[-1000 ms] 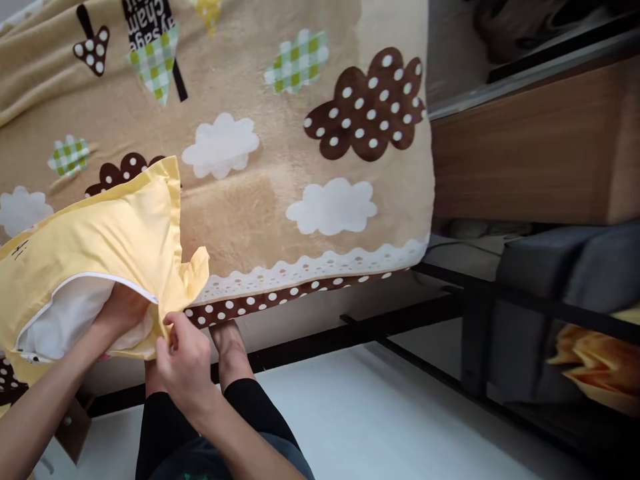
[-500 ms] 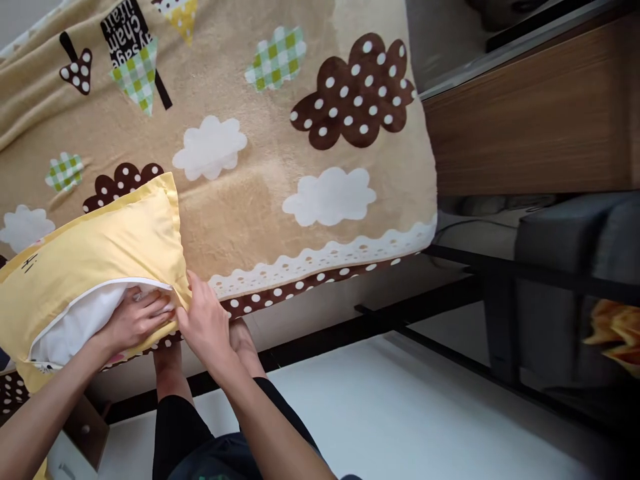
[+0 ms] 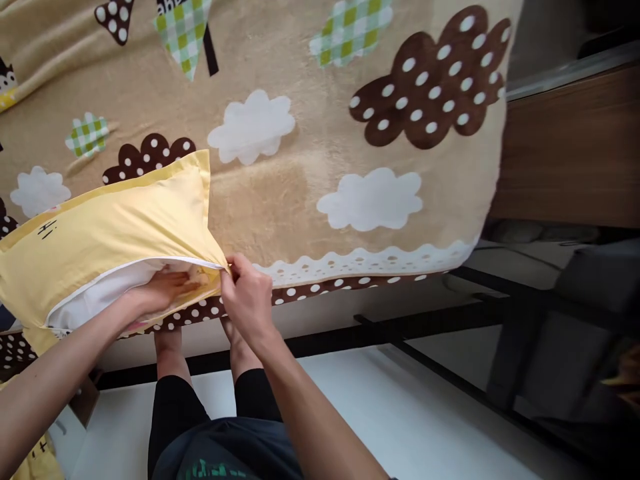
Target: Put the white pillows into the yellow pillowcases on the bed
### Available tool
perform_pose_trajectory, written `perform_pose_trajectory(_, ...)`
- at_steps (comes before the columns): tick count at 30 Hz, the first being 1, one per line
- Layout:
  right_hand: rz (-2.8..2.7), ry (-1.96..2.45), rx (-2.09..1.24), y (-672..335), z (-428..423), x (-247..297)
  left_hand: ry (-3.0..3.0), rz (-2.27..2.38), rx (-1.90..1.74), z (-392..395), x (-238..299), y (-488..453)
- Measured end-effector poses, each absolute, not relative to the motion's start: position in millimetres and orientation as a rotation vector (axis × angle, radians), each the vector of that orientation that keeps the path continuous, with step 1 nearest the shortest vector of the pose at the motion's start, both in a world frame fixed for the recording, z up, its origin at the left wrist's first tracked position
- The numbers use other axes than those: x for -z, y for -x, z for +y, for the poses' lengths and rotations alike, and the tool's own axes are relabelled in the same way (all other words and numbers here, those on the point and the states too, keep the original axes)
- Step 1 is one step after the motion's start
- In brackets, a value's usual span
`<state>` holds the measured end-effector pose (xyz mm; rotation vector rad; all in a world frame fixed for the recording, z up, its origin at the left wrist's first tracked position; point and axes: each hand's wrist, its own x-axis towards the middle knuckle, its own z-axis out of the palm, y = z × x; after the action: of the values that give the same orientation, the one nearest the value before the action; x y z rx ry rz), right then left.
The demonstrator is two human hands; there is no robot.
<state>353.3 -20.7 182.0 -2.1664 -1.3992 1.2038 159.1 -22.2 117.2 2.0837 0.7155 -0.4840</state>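
The right hand (image 3: 246,290) is closed in a pinch, thumb against bent forefinger, on the near corner of a yellow pillowcase (image 3: 130,220). The corner appears to be drawn outward so that the long opening is stretched and the slit can be reached into. Just to the left of that pinch, the left hand (image 3: 167,290) is laid inside the opening, its fingers stretched out flat and pointed toward the held corner; whether any cloth is gathered beneath the palm cannot be told. By its position, that corner seems to be felt or smoothed from within while tension is supplied from without

By the pillowcase a white pillow insert (image 3: 103,293) is contained. It is exposed to the left of the left hand, along the white-edged slit, while nearer the fingertips only crumpled lining is seen, its nature unclear. How far the hidden corners are filled cannot be judged. Beyond the left wrist, the word "Hi" is printed on the upper face

The pillowcase is rested on the edge of a tan fleece blanket (image 3: 280,220), by which weight is presumably taken off the hands. Beyond both hands, the blanket is patterned with clouds and pennants; to the right of the right hand, it is bordered by printed lace and a brown polka-dot edge

Farther right, past the blanket, a wooden panel (image 3: 570,147) is seen, and below it a dark grey, blurred object (image 3: 600,280)
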Motion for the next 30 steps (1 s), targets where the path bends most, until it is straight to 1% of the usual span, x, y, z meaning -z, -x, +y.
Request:
perform_pose_trajectory(4, -1.468, 2.177, -1.234, -367.2, -35.1, -182.8, -1.808, 1.009, 0.635, -38.8, -105.2, -156.4)
perform_pose_trajectory(8, -1.587, 2.245, -1.253, -372.7, -42.7, -183.1, -1.714, 1.034, 0.648, -47.3, -112.1, -165.1)
perform_pose_trajectory(11, -1.719, 2.285, -1.281, -365.1, -36.8, -174.6, -1.809, 0.902, 0.633, -41.5, -122.2, -172.4)
perform_pose_trajectory(13, -1.742, 2.3, -1.365, -355.4, -30.5, -162.4, -1.937, 0.799, 0.581, -36.3, -128.3, -176.5)
perform_pose_trajectory(17, -1.571, 2.425, -1.473, -338.0, -23.8, -131.7, -2.172, 0.737, 0.395, -34.2, -128.7, -179.4)
perform_pose_trajectory(20, -1.412, 2.539, -1.386, -338.3, -27.9, -118.9, -2.162, 0.637, 0.35, -39.5, -117.7, -175.3)
perform_pose_trajectory(22, -1.351, 2.52, -1.276, -343.6, -34.1, -120.2, -2.112, 0.592, 0.364, -44.0, -110.3, -171.1)
perform_pose_trajectory(27, -1.243, 2.355, -1.149, -346.1, -51.4, -144.4, -2.042, 0.503, 0.364, -52.3, -103.0, -166.0)
perform_pose_trajectory(30, -1.28, 2.287, -1.119, -337.6, -60.9, -155.9, -2.052, 0.566, 0.333, -53.1, -96.5, -171.8)
